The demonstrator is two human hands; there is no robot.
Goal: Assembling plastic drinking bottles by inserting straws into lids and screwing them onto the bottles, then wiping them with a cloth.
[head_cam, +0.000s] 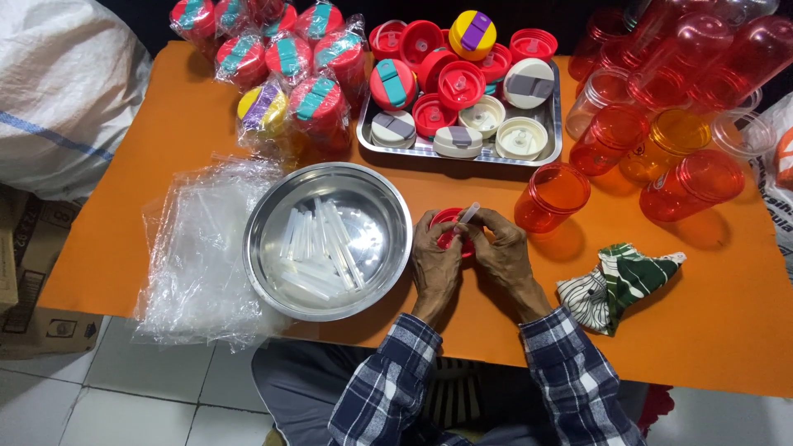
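Over the middle of the orange table (165,124), both hands meet on one small round red plastic lid (451,232); the left hand (435,258) cups the lid from its left side, fingers curled around the rim; the right hand (502,248) closes on it from the right, its fingertips pinching a short clear plastic straw (468,214) that stands tilted out of the lid's top; the hands are together, touching across the lid, both clamped on it.

Just left of the hands sits a wide round steel bowl (273,206) holding a loose heap of more clear straws (318,248); beside the bowl, further left, lies a crumpled pile of clear plastic bags (194,248).

Behind the hands a rectangular steel tray (552,132) carries red, white and yellow lids; to its left stands a cluster of wrapped red bottles (289,66) with teal caps; to its right, empty translucent red and orange tumblers (661,107) crowd the table's edge, one red tumbler (552,196) standing near the right hand.

A folded green-and-white patterned cloth (619,285) lies right of the right wrist; both sleeves are blue plaid.
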